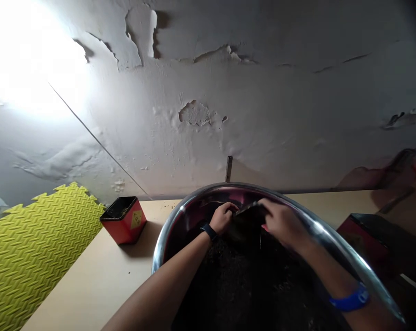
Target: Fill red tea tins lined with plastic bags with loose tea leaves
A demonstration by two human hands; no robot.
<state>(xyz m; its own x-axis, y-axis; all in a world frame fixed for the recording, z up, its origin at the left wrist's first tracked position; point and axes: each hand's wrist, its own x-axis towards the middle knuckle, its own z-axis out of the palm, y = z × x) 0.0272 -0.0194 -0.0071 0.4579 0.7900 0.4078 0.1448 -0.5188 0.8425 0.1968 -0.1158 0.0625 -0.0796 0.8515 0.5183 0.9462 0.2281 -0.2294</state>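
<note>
A large shiny steel basin [183,208] holds a mass of dark, loose material [231,280], whose kind I cannot make out. Inside it, both hands grip a dark, straight-edged object [247,223], which looks like a container tipped over the material. My left hand [222,218], with a black band at the wrist, has its fingers curled on the object's left side. My right hand [280,223], slightly blurred and wearing a blue wristband, pinches the rim at the upper right. Shadow hides most of the object.
A red tin with a yellow diamond label [127,220] stands open-topped left of the basin on a pale tabletop [100,276]. Another red tin [362,236] sits right, in shadow. Yellow foam matting [45,248] lies far left. A peeling wall [280,115] rises behind.
</note>
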